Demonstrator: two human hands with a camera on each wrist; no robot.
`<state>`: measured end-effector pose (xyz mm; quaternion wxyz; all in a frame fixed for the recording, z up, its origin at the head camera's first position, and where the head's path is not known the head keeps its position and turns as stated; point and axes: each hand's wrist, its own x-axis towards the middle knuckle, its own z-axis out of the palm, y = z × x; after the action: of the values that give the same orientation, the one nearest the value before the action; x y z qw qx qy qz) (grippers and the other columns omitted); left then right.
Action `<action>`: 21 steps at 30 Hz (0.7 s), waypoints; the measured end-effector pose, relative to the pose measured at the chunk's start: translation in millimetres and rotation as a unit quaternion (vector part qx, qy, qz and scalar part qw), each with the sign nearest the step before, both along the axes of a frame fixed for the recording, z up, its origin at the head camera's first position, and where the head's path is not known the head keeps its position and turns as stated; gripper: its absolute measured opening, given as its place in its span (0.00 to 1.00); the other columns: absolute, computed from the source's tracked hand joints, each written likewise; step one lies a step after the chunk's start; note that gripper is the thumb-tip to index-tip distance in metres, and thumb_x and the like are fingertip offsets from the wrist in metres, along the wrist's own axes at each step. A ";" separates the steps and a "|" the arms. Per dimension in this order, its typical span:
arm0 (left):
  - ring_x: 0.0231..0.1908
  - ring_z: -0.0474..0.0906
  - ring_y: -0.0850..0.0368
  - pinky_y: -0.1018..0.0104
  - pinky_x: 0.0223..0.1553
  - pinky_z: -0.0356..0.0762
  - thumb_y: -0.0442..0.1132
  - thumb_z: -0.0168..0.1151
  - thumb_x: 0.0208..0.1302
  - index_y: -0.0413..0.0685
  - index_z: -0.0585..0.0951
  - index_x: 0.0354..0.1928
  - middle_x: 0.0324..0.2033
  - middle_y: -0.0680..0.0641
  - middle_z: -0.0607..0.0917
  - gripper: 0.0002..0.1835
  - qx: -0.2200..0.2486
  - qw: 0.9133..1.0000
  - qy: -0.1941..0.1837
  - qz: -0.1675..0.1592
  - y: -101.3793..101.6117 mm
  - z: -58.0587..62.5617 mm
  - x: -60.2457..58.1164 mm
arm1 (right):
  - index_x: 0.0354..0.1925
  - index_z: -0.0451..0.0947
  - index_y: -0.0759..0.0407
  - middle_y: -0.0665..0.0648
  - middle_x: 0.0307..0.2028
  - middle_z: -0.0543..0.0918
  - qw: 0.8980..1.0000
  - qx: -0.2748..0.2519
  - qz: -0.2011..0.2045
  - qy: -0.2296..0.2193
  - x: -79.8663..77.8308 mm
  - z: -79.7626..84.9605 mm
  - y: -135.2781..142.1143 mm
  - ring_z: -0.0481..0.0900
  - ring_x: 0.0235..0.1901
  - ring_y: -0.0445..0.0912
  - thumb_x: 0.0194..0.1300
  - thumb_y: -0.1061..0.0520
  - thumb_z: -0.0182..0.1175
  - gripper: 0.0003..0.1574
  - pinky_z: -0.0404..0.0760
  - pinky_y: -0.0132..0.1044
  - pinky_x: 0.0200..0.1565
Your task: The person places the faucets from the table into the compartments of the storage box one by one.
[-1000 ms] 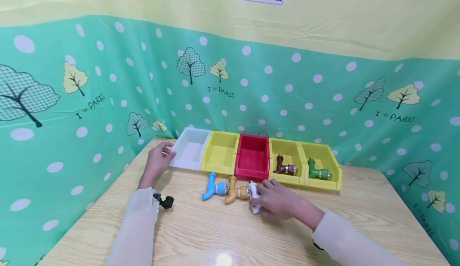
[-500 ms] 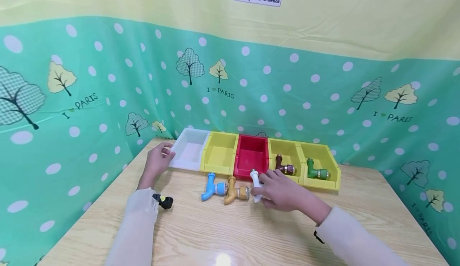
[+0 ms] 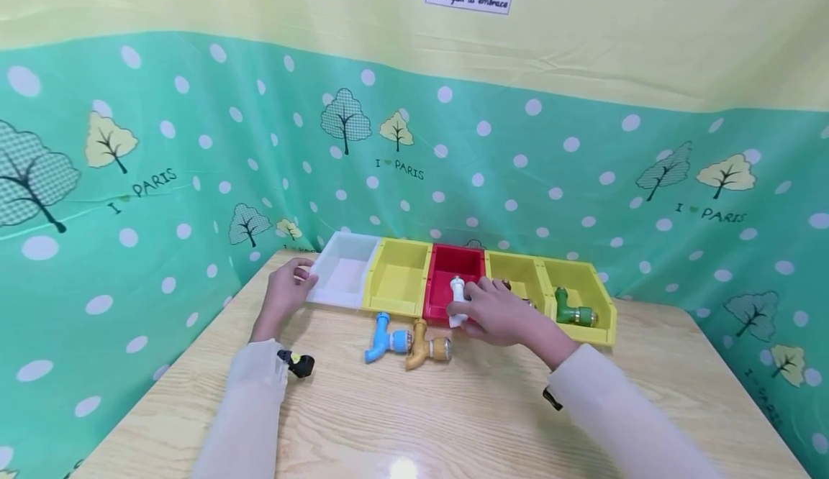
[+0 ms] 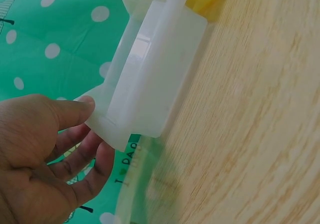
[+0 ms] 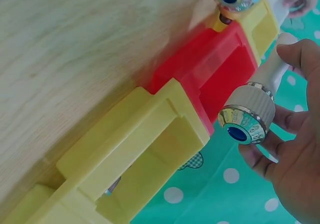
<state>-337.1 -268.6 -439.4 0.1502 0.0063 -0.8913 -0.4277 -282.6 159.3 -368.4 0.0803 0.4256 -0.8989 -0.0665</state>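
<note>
On the near part of the desk (image 3: 363,414), a blue tap (image 3: 382,339) and an orange tap (image 3: 421,346) lie side by side. A little beyond them, the right hand (image 3: 495,311) is narrow around a white tap (image 3: 458,300), which it holds at the front of the red bin (image 3: 460,257); whether the tap touches this bin, I cannot tell. In my judgement, the step in hand is bringing the white tap into the red bin, and the next move calls for lowering it past the front edge, then loosening the grip. The white tap has a smooth body, its metal end pointing to the far side, and a ribbed knob with a shiny ring and a dark blue centre. The left hand (image 3: 285,293) pinches a corner of the white bin (image 3: 333,297), perhaps to steady it. Farther right, a brown tap (image 3: 505,284), partly hidden, and a green tap (image 3: 570,312) lie in two yellow bins (image 3: 583,334). Behind hangs a dotted green cloth (image 3: 518,141).
</note>
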 end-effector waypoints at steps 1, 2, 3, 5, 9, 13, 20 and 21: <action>0.44 0.82 0.41 0.49 0.46 0.83 0.36 0.61 0.75 0.38 0.76 0.62 0.44 0.37 0.82 0.18 0.000 1.000 -0.001 0.000 0.0 -0.1 -0.5 | 0.58 0.79 0.37 0.57 0.47 0.78 1.000 -0.002 -0.006 -0.002 -3.1 0.1 -1.6 0.72 0.45 0.52 0.64 0.49 0.71 0.24 0.76 0.48 0.44; 0.44 0.82 0.41 0.49 0.46 0.83 0.36 0.61 0.75 0.38 0.76 0.62 0.44 0.37 0.82 0.18 0.001 1.000 -0.002 0.001 -0.1 -0.3 -0.7 | 0.58 0.79 0.37 0.57 0.47 0.78 1.000 -0.005 -0.013 -0.007 -5.8 0.7 -3.6 0.72 0.45 0.51 0.64 0.49 0.71 0.25 0.76 0.48 0.45; 0.44 0.82 0.41 0.49 0.46 0.83 0.37 0.61 0.75 0.38 0.76 0.62 0.44 0.37 0.82 0.18 0.000 1.000 -0.002 0.001 -0.1 -0.4 -0.7 | 0.59 0.79 0.37 0.57 0.47 0.78 1.000 -0.007 -0.020 -0.011 -8.6 1.5 -5.6 0.71 0.45 0.51 0.64 0.49 0.70 0.25 0.76 0.48 0.46; 0.45 0.82 0.41 0.50 0.46 0.83 0.37 0.60 0.75 0.39 0.76 0.63 0.45 0.37 0.82 0.18 0.000 1.000 -0.004 0.001 -0.5 -0.6 -0.4 | 0.60 0.79 0.37 0.57 0.48 0.78 0.999 -0.006 -0.032 -0.018 -14.3 2.9 -9.6 0.72 0.46 0.51 0.63 0.49 0.71 0.27 0.77 0.48 0.47; 0.46 0.82 0.41 0.50 0.47 0.83 0.37 0.60 0.75 0.38 0.76 0.63 0.45 0.37 0.82 0.18 -0.002 1.000 -0.006 -0.001 -1.5 -1.6 0.3 | 0.61 0.78 0.39 0.59 0.50 0.78 0.998 0.003 -0.044 -0.037 -24.4 4.1 -17.9 0.72 0.46 0.52 0.64 0.49 0.71 0.27 0.77 0.48 0.49; 0.46 0.82 0.41 0.50 0.46 0.83 0.37 0.60 0.76 0.38 0.76 0.63 0.45 0.37 0.82 0.18 -0.001 1.000 -0.010 0.001 -1.7 -2.7 0.2 | 0.60 0.78 0.40 0.60 0.50 0.78 0.997 0.014 -0.053 -0.052 -33.6 2.5 -25.6 0.72 0.44 0.53 0.67 0.50 0.69 0.24 0.77 0.49 0.48; 0.45 0.82 0.42 0.51 0.46 0.83 0.37 0.60 0.76 0.40 0.76 0.63 0.45 0.38 0.82 0.18 0.000 1.000 -0.013 0.008 -0.3 -2.6 -0.5 | 0.62 0.77 0.38 0.60 0.52 0.77 0.992 0.019 -0.095 -0.080 -46.5 2.3 -34.9 0.72 0.50 0.56 0.69 0.50 0.68 0.25 0.76 0.56 0.56; 0.45 0.82 0.42 0.51 0.47 0.83 0.37 0.60 0.76 0.40 0.76 0.63 0.45 0.38 0.82 0.18 0.000 1.000 -0.012 0.008 -0.3 -2.5 -0.6 | 0.63 0.77 0.38 0.61 0.54 0.77 0.991 0.018 -0.100 -0.085 -48.0 2.5 -35.5 0.72 0.51 0.56 0.69 0.51 0.68 0.25 0.76 0.57 0.57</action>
<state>-337.7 -268.9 -441.9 0.1426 0.0188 -0.8930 -0.4265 -330.6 123.8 -365.9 -0.0110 0.3390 -0.9392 -0.0540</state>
